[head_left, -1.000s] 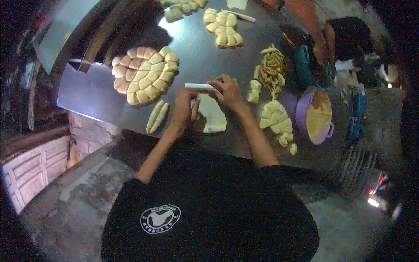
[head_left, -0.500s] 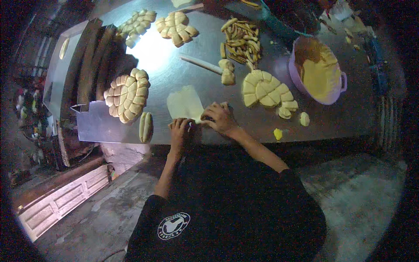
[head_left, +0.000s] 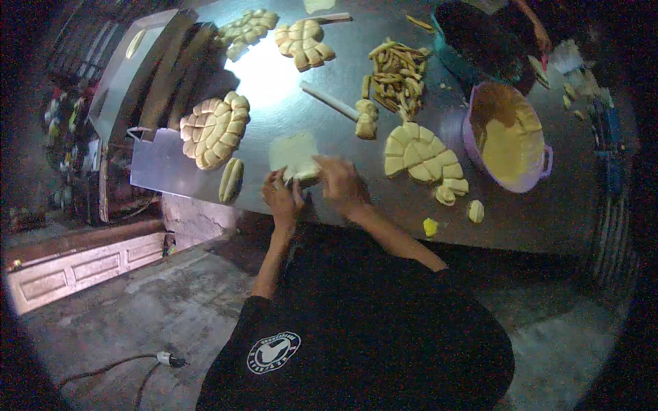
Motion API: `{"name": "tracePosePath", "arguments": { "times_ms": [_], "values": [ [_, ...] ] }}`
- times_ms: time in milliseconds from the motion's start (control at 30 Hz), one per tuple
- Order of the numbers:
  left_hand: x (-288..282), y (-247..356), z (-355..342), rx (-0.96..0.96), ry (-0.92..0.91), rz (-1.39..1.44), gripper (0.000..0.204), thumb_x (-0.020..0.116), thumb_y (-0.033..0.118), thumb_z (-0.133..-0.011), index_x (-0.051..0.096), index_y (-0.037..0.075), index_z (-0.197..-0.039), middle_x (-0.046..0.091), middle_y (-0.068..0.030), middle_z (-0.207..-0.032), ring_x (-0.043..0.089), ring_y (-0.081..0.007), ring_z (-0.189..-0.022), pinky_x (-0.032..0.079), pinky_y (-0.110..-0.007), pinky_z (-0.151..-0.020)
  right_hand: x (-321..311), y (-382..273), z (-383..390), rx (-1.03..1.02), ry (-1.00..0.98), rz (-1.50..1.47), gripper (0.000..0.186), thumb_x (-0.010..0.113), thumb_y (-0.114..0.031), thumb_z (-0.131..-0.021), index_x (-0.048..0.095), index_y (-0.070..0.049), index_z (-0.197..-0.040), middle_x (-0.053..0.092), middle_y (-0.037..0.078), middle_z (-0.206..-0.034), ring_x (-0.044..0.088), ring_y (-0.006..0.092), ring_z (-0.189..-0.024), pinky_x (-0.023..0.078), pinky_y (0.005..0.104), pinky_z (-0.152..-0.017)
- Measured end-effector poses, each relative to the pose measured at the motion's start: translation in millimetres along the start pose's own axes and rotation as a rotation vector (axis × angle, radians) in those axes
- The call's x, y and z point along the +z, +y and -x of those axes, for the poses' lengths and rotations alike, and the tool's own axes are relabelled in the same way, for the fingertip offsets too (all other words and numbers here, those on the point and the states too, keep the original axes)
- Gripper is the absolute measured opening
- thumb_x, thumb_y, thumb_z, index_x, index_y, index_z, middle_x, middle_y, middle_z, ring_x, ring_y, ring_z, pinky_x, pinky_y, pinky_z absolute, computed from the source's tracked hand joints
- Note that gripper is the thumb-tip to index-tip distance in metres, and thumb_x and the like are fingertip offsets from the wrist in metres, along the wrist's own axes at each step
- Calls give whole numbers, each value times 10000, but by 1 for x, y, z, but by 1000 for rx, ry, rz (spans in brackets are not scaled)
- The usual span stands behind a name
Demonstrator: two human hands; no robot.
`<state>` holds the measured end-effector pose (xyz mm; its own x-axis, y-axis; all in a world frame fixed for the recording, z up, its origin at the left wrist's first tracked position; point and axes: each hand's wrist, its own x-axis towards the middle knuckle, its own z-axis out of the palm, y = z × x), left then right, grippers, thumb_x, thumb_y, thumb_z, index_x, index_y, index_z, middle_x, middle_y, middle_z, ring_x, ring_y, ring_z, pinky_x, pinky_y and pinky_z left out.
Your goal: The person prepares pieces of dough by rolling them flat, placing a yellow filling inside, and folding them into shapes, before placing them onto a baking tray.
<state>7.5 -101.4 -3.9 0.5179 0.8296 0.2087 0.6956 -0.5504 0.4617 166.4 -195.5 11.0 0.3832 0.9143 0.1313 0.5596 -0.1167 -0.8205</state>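
My left hand [head_left: 281,195] has curled fingers at the near edge of a thin pale dough sheet [head_left: 293,151], gripping it. My right hand [head_left: 343,188], blurred by motion, touches the sheet's right side. A white rolling pin [head_left: 323,99] lies beyond them, its end by a small dough piece [head_left: 365,125]. Two dough rolls [head_left: 231,180] sit left of my left hand. Segmented dough shapes lie on both sides, one at left [head_left: 214,130] and one at right [head_left: 415,154].
The steel table [head_left: 157,168] holds golden-brown strips [head_left: 394,79], more shaped dough [head_left: 301,44] and a purple tub [head_left: 524,179] of yellow mixture. Stacked trays [head_left: 123,75] stand left; a dark teal container [head_left: 473,48] and another person's arm [head_left: 534,24] are upper right. A cord [head_left: 103,366] lies on the floor.
The rolling pin left my hands between one second and half a second ago and now lies beyond them. My fingers have moved along the dough sheet's near edge, which is folding. The view has shifted.
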Motion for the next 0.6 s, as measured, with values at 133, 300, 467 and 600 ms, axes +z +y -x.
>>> {"name": "tracePosePath", "arguments": {
  "times_ms": [133,300,467,600],
  "values": [
    [5,2,35,256,-80,-67,567,520,238,-945,371,12,-1443,311,-218,-1523,297,-380,-1409,234,-542,-1136,19,-16,23,-166,-232,480,683,378,-351,-981,195,38,-1512,221,180,-1587,186,368,-1472,-40,647,-1144],
    [0,10,0,93,-77,-93,607,447,275,-980,285,-32,-1478,273,-233,-1549,223,-409,-1446,190,-545,-1165,34,-7,-42,-74,7,555,687,349,-388,-1000,185,40,-1512,200,204,-1586,155,382,-1475,-20,668,-1133],
    [13,-20,-47,20,6,2,648,473,283,-972,254,-45,-1487,241,-267,-1548,194,-432,-1450,161,-556,-1169,32,0,-95,19,69,698,700,343,-421,-1010,209,66,-1495,225,231,-1572,197,407,-1458,20,656,-1142],
    [-24,-7,-2,162,-179,-67,655,479,285,-974,250,-61,-1481,229,-285,-1544,191,-436,-1449,153,-554,-1174,14,-6,-49,-170,39,480,637,336,-386,-1020,267,38,-1491,296,231,-1543,317,409,-1411,66,575,-1178]
  ]
}}
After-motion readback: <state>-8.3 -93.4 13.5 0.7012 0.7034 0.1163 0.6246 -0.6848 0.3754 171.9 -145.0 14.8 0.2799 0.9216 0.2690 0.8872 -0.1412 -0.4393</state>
